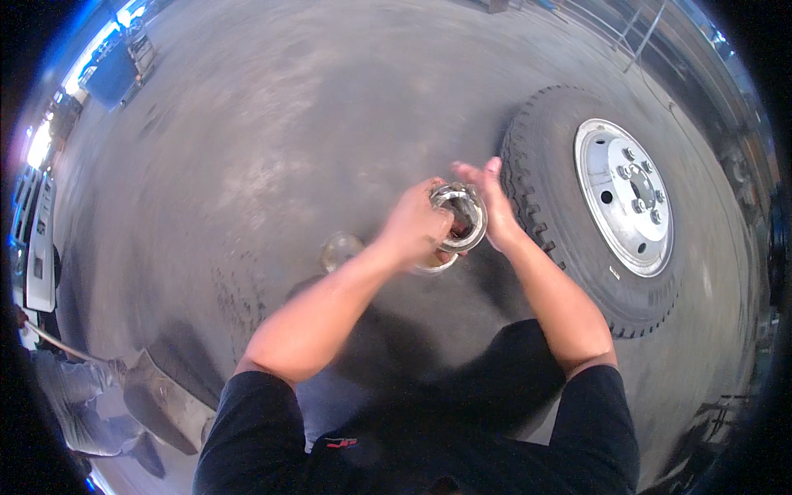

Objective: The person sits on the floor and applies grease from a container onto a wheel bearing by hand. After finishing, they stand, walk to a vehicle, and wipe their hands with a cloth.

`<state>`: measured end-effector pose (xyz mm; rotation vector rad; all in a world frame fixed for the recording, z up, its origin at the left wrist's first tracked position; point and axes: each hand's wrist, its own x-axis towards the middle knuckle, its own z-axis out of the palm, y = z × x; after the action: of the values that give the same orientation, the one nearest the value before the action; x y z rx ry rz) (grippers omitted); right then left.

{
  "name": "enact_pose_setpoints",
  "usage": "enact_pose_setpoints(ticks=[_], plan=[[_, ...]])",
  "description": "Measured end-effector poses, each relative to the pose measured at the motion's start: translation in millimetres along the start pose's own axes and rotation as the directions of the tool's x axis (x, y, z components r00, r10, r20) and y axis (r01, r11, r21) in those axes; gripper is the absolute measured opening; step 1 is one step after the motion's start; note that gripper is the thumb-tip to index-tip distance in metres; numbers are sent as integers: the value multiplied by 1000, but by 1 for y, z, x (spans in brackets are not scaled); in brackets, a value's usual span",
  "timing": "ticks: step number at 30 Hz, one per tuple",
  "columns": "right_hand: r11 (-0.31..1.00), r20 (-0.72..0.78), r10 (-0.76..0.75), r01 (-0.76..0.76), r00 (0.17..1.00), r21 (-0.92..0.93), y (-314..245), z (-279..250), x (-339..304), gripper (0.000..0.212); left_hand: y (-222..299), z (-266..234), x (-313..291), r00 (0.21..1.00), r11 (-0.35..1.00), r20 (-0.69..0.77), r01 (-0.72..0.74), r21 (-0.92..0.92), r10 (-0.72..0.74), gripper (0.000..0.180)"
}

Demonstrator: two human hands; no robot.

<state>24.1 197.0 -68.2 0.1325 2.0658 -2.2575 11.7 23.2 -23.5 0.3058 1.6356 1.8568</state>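
In front of my chest, my left hand [418,224] grips a shiny metal roller bearing [472,216], fingers wrapped round its left side and into its ring. Dark grease shows inside the ring and on those fingertips. My right hand [495,205] is open beside the bearing's right side, fingers stretched and thumb up; whether the palm touches the metal I cannot tell. Below the bearing, partly hidden by my left hand, is a pale round tub [437,266]. A clear round lid-like piece [341,251] lies on the floor left of it.
A large truck wheel [536,177] with a silver rim lies at right, close to my right forearm. Another person's trousered legs [82,404] are at lower left, near a brown-grey flat piece [165,400]. A blue bin [111,74] stands far left, and a white vehicle [41,247] nearer.
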Motion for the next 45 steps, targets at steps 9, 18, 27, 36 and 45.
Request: enact_pose_setpoints(ticks=[9, 18, 27, 36, 45], plan=[[272, 431, -503, 610, 749, -744, -54, 16, -25, 67, 14, -25, 1, 939, 972, 295, 121, 204, -178, 32], [219, 484, -422, 605, 766, -766, -62, 22, -40, 69, -2, -37, 4, 992, 991, 93, 70, 113, -81, 34], [394, 351, -637, 681, 686, -617, -42, 9, -32, 84, 23, -30, -5, 964, 931, 234, 199, -305, -129, 42], [138, 282, -825, 658, 489, -740, -45, 3, -38, 69, 16, -30, -5, 946, 925, 320, 163, -343, -48, 40], [827, -183, -557, 519, 810, -217, -33, 37, -22, 70, 6, 10, -4, 993, 987, -100, -73, -144, 59, 35]])
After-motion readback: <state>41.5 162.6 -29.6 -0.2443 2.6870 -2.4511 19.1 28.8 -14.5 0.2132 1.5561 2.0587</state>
